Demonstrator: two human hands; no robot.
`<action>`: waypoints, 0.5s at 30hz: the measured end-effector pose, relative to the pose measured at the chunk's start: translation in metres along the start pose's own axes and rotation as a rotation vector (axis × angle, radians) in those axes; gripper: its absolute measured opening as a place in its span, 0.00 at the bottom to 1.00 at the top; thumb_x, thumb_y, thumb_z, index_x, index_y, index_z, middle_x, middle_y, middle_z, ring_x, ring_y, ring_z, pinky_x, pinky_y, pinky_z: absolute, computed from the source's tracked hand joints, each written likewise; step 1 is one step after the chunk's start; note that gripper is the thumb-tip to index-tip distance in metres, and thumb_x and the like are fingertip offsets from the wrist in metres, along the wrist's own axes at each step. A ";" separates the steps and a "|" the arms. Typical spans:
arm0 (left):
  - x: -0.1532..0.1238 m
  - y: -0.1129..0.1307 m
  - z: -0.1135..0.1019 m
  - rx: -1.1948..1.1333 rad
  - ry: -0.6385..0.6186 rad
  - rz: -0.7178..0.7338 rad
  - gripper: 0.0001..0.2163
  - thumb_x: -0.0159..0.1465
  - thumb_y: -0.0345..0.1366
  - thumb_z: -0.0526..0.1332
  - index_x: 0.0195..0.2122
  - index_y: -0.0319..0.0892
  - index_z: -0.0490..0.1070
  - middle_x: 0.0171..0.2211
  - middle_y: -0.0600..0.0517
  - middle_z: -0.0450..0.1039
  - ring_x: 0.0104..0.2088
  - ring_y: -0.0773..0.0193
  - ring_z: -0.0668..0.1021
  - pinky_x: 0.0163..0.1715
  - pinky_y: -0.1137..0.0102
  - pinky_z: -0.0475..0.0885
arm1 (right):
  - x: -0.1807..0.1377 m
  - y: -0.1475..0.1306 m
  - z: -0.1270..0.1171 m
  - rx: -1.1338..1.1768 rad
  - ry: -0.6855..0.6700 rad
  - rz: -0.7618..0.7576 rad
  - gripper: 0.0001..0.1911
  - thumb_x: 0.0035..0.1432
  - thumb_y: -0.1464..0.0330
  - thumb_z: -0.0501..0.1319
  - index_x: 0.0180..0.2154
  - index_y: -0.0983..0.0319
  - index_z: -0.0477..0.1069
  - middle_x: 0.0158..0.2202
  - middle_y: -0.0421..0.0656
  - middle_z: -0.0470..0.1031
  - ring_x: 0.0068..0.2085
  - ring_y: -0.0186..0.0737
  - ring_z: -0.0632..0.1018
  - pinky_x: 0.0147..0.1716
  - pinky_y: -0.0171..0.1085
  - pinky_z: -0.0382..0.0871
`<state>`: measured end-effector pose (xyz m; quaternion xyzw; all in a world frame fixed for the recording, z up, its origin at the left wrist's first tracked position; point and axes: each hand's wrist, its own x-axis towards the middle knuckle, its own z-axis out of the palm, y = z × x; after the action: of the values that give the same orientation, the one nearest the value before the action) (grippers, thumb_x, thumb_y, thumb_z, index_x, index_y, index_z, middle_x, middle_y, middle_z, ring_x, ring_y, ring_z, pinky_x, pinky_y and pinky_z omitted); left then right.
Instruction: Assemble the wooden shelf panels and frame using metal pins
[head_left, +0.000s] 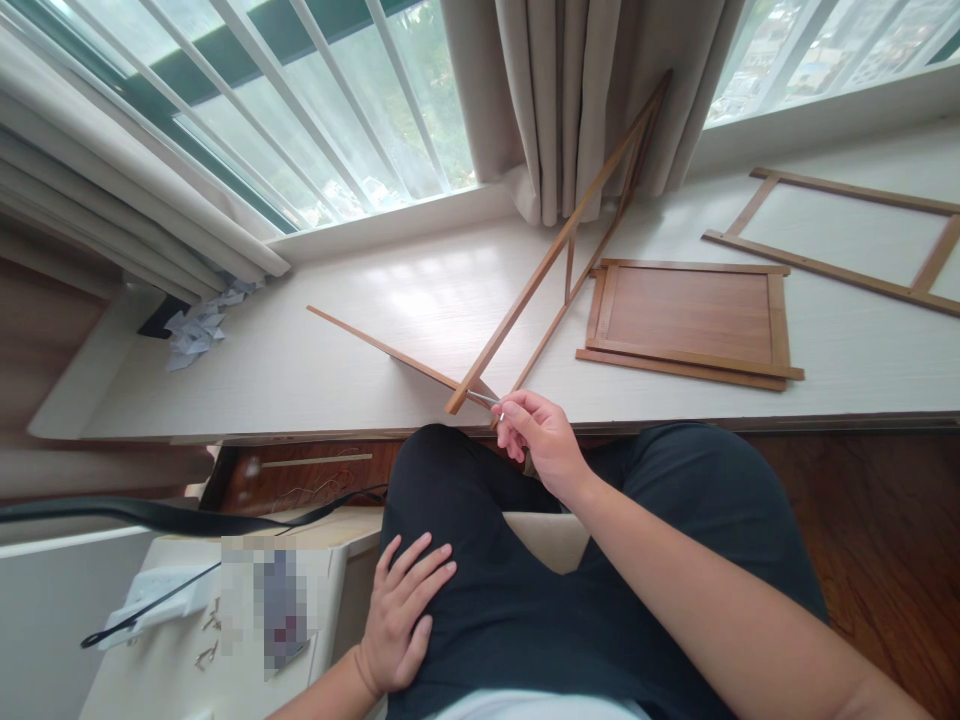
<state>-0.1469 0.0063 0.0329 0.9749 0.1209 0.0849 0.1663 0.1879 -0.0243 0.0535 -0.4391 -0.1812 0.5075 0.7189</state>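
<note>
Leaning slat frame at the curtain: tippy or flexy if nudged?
Probably tippy: the frame stands tilted, top against the soft curtain, foot on the smooth ledge, where it could slide. Likely light and somewhat flexible: long thin rails, one crosspiece visible. The right hand holds a metal tool at its foot.

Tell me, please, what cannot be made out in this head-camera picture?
Head view: the metal tool in the right hand is too small to identify, and that hand hides its handle.
Head view: a pixelated patch blurs whatever lies on the white box.
Head view: the flat wooden frame is cut off by the right edge.
</note>
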 end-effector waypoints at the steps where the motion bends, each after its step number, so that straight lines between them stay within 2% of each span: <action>1: 0.000 0.000 0.000 0.000 -0.001 0.000 0.26 0.66 0.36 0.49 0.65 0.47 0.66 0.62 0.48 0.71 0.67 0.49 0.66 0.68 0.44 0.50 | 0.000 0.000 0.000 0.002 0.006 -0.022 0.18 0.59 0.52 0.66 0.39 0.60 0.73 0.22 0.36 0.73 0.19 0.29 0.67 0.17 0.29 0.59; 4: -0.001 0.000 0.000 -0.001 -0.007 -0.004 0.26 0.66 0.36 0.49 0.65 0.47 0.66 0.62 0.47 0.71 0.67 0.49 0.66 0.68 0.44 0.50 | 0.000 0.000 -0.001 0.001 0.019 -0.096 0.18 0.58 0.54 0.68 0.44 0.58 0.70 0.24 0.35 0.72 0.19 0.29 0.67 0.17 0.29 0.59; 7: -0.003 0.000 0.001 0.001 -0.016 -0.014 0.25 0.66 0.37 0.49 0.64 0.47 0.67 0.62 0.47 0.71 0.67 0.48 0.66 0.68 0.44 0.50 | 0.000 0.000 -0.001 -0.026 0.030 -0.150 0.18 0.58 0.55 0.68 0.44 0.56 0.69 0.26 0.34 0.72 0.20 0.29 0.67 0.18 0.29 0.60; 15: -0.002 0.000 0.001 0.010 -0.011 -0.015 0.24 0.68 0.38 0.49 0.64 0.47 0.68 0.62 0.48 0.71 0.67 0.50 0.66 0.69 0.45 0.50 | -0.003 0.001 -0.005 -0.075 -0.008 -0.252 0.10 0.63 0.60 0.66 0.43 0.56 0.75 0.29 0.37 0.72 0.23 0.29 0.69 0.22 0.30 0.64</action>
<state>-0.1490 0.0053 0.0319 0.9753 0.1276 0.0777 0.1626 0.1898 -0.0289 0.0503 -0.4374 -0.2568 0.4079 0.7592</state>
